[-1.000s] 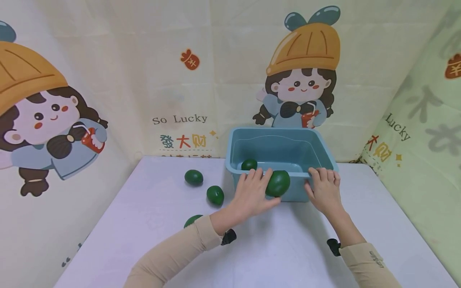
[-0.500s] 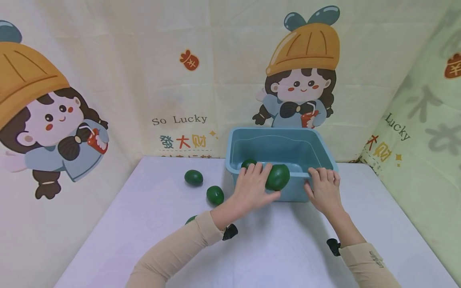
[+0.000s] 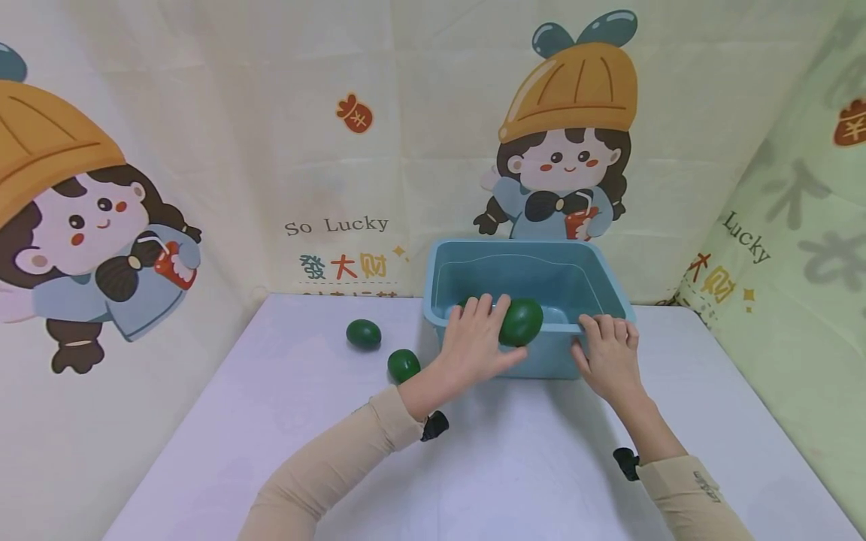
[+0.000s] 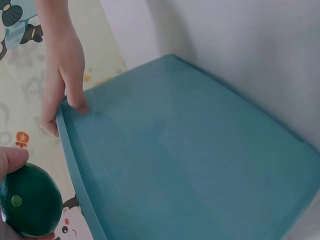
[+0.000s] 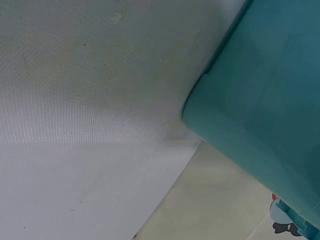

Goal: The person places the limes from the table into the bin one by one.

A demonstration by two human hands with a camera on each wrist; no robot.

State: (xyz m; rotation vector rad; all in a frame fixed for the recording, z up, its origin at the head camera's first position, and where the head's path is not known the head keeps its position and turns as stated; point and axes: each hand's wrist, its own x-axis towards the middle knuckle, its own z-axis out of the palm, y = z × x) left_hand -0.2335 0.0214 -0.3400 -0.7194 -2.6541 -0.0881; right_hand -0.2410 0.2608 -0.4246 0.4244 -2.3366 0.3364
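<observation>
- Since a second ago, the held avocado (image 3: 520, 321) has been raised from in front of the blue bin's (image 3: 602, 279) near wall to its rim.
- It is grasped between the curled fingers (image 3: 482, 309) and thumb of the left hand (image 3: 473, 346).
- The bin's near rim is gripped by the right hand (image 3: 609, 357), fingers hooked over the edge.
- Two more avocados (image 3: 364, 333) are seen lying on the desk (image 3: 528, 466), left of the bin.
- Another avocado inside the bin is mostly hidden behind the left hand.

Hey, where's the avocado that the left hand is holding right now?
In the head view, the avocado sits in the left hand at the near rim of the blue bin, left of the right hand.
</observation>
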